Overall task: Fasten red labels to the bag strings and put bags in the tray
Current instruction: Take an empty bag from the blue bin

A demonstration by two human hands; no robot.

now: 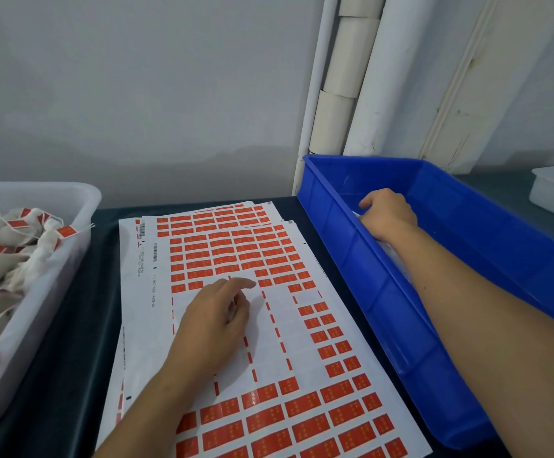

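My left hand [217,312] rests nearest me on the label sheet [236,325], fingers loosely curled, forefinger stretched toward the red labels [278,279] just past it; it holds nothing. To do this well, I think I should lift 1 label by its corner and keep the sheet pinned flat. Right of the sheet, my right hand [389,214] dips into the blue tray [467,200], fingers curled downward; whether it grips anything, I cannot tell. Left of the sheet, labelled bags [21,239] fill the white tray [54,276] on the counter [70,375].
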